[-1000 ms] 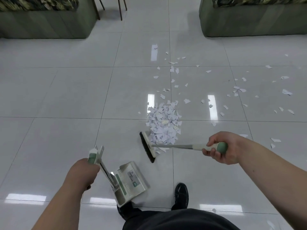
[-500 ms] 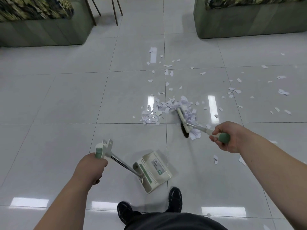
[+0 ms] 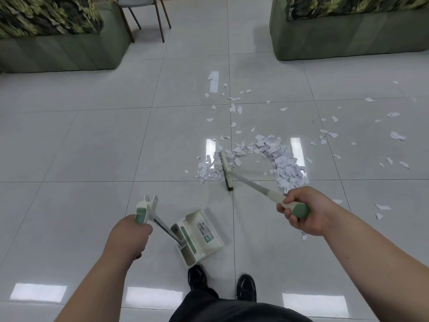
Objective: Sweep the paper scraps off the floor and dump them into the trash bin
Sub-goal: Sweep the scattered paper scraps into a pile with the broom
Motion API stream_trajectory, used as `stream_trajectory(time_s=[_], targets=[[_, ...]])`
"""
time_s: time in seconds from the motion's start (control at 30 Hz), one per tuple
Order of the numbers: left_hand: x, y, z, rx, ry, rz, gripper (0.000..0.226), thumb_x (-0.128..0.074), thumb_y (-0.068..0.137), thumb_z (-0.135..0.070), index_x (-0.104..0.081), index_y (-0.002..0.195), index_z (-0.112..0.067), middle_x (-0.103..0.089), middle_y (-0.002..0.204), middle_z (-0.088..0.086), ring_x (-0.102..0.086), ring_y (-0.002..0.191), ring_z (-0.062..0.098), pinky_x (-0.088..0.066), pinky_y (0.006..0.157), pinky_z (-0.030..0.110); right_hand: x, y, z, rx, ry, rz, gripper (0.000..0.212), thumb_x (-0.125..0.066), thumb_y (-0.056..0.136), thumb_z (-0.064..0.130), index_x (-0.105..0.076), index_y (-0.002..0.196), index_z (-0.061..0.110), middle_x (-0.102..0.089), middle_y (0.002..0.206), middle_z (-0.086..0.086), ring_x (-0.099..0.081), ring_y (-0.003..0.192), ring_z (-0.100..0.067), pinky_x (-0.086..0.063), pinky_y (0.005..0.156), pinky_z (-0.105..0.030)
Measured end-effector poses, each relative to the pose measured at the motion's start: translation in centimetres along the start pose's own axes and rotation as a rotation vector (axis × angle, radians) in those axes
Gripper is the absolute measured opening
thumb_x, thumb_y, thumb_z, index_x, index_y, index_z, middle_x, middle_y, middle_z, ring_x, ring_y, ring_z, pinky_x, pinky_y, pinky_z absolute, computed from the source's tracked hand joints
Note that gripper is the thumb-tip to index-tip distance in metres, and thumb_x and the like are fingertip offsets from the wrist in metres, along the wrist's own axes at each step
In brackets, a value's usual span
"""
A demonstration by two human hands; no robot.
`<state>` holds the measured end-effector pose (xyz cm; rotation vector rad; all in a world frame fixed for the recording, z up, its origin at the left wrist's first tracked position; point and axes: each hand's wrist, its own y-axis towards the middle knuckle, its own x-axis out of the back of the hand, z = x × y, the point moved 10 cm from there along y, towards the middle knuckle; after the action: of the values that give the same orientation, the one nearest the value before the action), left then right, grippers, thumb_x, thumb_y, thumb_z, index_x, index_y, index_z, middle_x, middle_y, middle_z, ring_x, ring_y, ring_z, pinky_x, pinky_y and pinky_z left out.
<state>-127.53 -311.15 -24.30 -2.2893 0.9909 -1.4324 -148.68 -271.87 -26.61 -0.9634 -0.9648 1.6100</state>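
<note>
White paper scraps (image 3: 282,159) lie in a curved heap on the grey tile floor, with a smaller clump (image 3: 207,170) left of the broom head and loose bits spread to the right and back. My right hand (image 3: 301,211) grips the green end of the broom handle. The broom head (image 3: 225,169) rests on the floor between the two clumps. My left hand (image 3: 132,235) grips the dustpan's handle. The cream and green dustpan (image 3: 197,234) sits on the floor in front of my feet, apart from the scraps. No trash bin is in view.
Two green upholstered sofas stand at the back, one on the left (image 3: 62,49) and one on the right (image 3: 348,40). Chair legs (image 3: 148,22) show between them. My black shoes (image 3: 246,287) are at the bottom edge.
The broom head has swung left across the heap, splitting it and pushing a clump to the left. The dustpan has shifted a little; my view has tilted up.
</note>
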Motion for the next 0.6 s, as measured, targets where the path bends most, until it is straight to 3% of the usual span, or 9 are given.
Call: stream_trajectory(time_s=[0.2,0.37,0.6], targets=[[3.2,4.5,-0.3,0.008,0.017,-0.021,0.006,-0.048,0.079,-0.001,-0.047,0.077,-0.006,-0.043,0.062,0.011,-0.036,0.053,0.024,-0.035,0.046,0.028,-7.7,3.1,0.8,-0.043,0.0,0.084,0.032,-0.05,0.079,0.001,-0.057,0.107,0.014,-0.063,0.076,-0.012,-0.05,0.041,-0.015,-0.04,0.037,-0.016],[5.7,10.2,-1.7,0.022,0.027,0.001,0.007,-0.047,0.079,0.0,-0.046,0.077,-0.006,-0.044,0.064,0.011,-0.036,0.053,0.024,-0.033,0.044,0.026,-15.6,6.4,3.2,-0.111,0.023,0.148,0.023,-0.048,0.083,0.003,-0.056,0.104,0.006,-0.062,0.073,-0.011,-0.05,0.04,-0.013,-0.04,0.035,-0.016],[7.0,17.5,-5.1,-0.006,0.074,0.06,0.01,-0.048,0.079,-0.001,-0.044,0.075,-0.009,-0.044,0.063,0.01,-0.036,0.051,0.025,-0.034,0.044,0.025,-21.3,10.1,6.7,-0.2,0.127,0.107,0.041,-0.052,0.069,0.002,-0.055,0.109,0.0,-0.062,0.074,-0.012,-0.049,0.038,-0.013,-0.041,0.033,-0.017]])
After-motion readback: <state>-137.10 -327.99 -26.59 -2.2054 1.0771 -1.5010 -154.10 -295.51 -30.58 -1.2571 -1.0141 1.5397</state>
